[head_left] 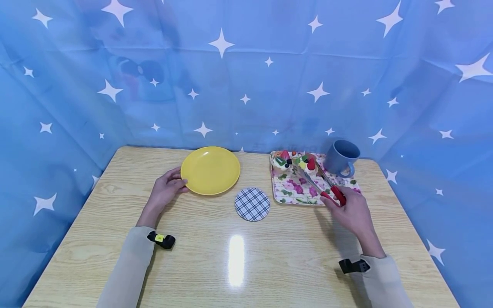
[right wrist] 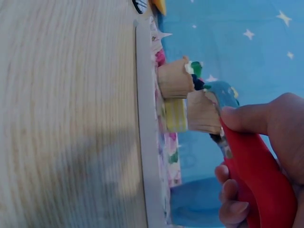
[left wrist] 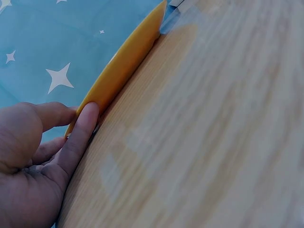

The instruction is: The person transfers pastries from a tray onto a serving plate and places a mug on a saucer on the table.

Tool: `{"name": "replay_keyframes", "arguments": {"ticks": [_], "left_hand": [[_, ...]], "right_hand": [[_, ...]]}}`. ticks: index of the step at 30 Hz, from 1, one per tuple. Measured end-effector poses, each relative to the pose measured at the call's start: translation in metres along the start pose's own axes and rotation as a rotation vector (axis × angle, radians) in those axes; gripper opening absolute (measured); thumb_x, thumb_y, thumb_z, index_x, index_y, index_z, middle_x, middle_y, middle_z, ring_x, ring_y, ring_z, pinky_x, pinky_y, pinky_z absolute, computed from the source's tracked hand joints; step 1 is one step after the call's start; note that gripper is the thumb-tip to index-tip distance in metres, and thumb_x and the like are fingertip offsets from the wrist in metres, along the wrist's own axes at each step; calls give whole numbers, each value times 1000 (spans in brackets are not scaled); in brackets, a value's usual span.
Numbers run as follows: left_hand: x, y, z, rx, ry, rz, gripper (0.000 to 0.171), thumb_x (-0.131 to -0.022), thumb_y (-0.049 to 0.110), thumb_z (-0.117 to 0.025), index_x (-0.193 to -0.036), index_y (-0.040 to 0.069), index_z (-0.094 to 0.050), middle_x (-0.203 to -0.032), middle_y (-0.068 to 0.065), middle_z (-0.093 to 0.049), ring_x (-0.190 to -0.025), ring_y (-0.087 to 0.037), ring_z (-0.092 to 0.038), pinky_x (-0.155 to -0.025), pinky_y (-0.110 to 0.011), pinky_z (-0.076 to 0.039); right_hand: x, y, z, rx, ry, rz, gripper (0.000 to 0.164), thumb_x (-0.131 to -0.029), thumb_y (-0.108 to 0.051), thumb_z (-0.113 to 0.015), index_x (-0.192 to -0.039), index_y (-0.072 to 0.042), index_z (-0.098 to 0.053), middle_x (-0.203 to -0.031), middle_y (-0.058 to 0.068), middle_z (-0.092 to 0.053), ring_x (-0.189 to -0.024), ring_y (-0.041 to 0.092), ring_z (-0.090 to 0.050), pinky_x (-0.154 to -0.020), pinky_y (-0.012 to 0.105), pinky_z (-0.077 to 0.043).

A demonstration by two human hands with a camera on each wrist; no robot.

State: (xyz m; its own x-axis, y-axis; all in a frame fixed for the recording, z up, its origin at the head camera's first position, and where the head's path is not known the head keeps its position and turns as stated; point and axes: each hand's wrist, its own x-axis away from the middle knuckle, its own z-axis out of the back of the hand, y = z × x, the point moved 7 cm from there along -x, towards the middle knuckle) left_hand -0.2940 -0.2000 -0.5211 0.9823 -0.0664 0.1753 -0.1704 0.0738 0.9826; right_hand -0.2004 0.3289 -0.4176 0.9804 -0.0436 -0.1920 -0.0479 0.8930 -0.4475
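My left hand pinches the left rim of a yellow plate, thumb on one side and fingers on the other, as the left wrist view shows. In my right hand I grip red-handled metal tongs. Their tips reach around a fruit-topped cupcake, which appears raised off the floral tray in the right wrist view. Another cupcake stands on the tray to its left. A yellow striped item, partly hidden, shows below the held cupcake.
A blue mug stands on the tray's back right part, close to the tongs. Between plate and tray, nearer the front, lies a round checked coaster. A blue star-patterned curtain borders the wooden table behind and at both sides.
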Motion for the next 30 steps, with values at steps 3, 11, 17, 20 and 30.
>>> {"name": "replay_keyframes", "arguments": {"ticks": [3,11,17,20,30], "left_hand": [[0,-1,0,2,-2,-3,64,-102,11,-63,-160,10,-35,-128,-12,-53,-96,-3,-70,-91,-25,-65],[0,-1,0,8,0,-4,65,-102,10,-64,-160,10,-35,-125,-11,-53,-94,-4,-71,-91,-25,-65],[0,-1,1,4,0,-2,65,-102,11,-64,-160,10,-35,-126,-11,-52,-94,-3,-71,-91,-24,-65],[0,-1,1,-5,-3,-1,65,-102,12,-64,-160,12,-35,-128,-13,-52,-95,-3,-71,-91,-24,-65],[1,2,0,-8,-3,-3,66,-102,13,-64,-161,14,-34,-131,-16,-51,-96,-3,-70,-91,-24,-65]], "right_hand": [[0,-3,2,4,-3,2,56,-96,-40,-71,-129,5,-63,-102,25,-67,-83,30,-57,-60,26,-44],[1,-13,9,8,8,23,57,-95,-38,-73,-132,6,-62,-103,26,-67,-82,30,-56,-60,26,-42],[0,-19,12,9,38,51,47,-95,-35,-74,-122,2,-66,-92,20,-66,-75,26,-53,-57,25,-40],[0,-22,12,6,35,52,48,-95,-36,-74,-124,2,-65,-96,21,-67,-77,27,-54,-57,26,-41],[-3,-37,10,10,40,74,47,-92,-34,-77,-121,1,-67,-93,19,-67,-77,27,-53,-60,27,-38]]}}
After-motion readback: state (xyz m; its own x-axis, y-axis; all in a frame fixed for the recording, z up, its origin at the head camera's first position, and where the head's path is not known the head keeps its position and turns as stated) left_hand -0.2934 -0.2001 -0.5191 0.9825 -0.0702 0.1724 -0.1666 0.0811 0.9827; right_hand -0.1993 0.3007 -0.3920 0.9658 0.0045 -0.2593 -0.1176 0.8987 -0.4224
